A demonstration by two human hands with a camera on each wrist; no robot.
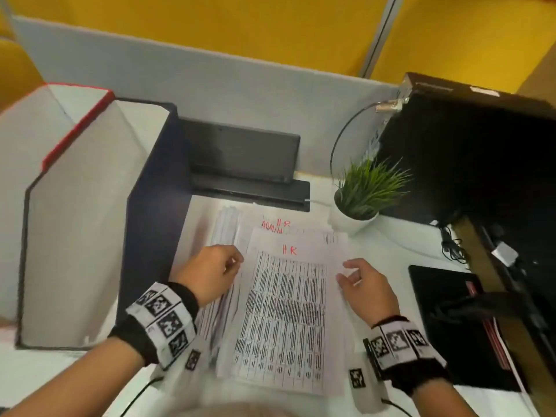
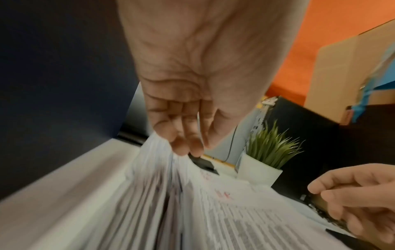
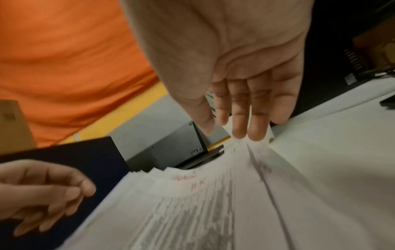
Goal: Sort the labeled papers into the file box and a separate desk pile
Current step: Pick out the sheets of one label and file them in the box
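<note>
A stack of printed papers (image 1: 285, 311) lies on the white desk in front of me. Its top sheet carries "HR" (image 1: 289, 250) in red, and a sheet under it shows more red lettering. My left hand (image 1: 234, 263) hovers at the stack's left edge with loosely curled fingers (image 2: 186, 147) and holds nothing. At the top sheet's right edge is my right hand (image 1: 346, 270), its fingers (image 3: 239, 128) straight and relaxed. The dark blue file box (image 1: 153, 212) stands just left of the stack, its white inside facing me.
A second file box with a red edge (image 1: 75, 130) stands further left. Behind the stack is a black tray (image 1: 240, 152). A potted plant (image 1: 364, 191) and a black computer case (image 1: 466, 152) stand at the right. A black notebook (image 1: 445, 296) lies near my right wrist.
</note>
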